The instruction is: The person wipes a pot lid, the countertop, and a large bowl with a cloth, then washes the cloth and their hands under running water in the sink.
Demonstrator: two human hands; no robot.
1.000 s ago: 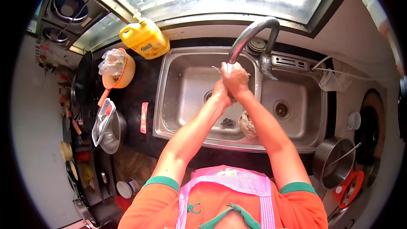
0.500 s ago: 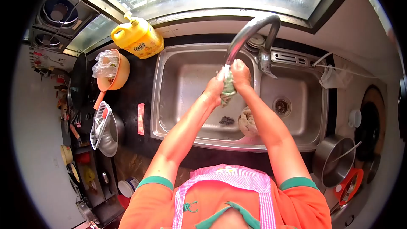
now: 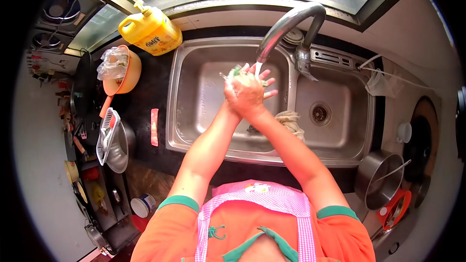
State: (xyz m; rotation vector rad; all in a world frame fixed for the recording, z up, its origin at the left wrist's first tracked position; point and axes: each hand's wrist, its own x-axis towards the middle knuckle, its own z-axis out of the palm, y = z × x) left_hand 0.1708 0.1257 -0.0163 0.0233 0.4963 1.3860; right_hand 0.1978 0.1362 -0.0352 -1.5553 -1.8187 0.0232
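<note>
Both hands are together over the left basin of the steel sink point(image 3: 191, 92), under water running from the faucet point(image 3: 276, 31). My right hand point(image 3: 245, 96) lies across my left hand, its fingers bent over toward the palm. My left hand point(image 3: 270, 94) is underneath, with its fingers spread out to the right. A wet green cloth point(image 3: 237, 71) is pressed between them; only small parts of it show. Near my right forearm, a crumpled beige cloth point(image 3: 291, 122) rests by the basin divider. A dark scrubber point(image 3: 251, 129) is mostly covered by my forearms.
A yellow pump jug point(image 3: 153, 31) stands behind the sink at left. On the left counter are an orange dipper point(image 3: 131, 73) with a plastic bag and a white basket point(image 3: 108, 136). To the right sits a steel pot point(image 3: 378, 182) with a utensil in it.
My hands have gone from gripping the green cloth side by side to overlapping, right over left. My left fingers have spread out. The view has shifted slightly.
</note>
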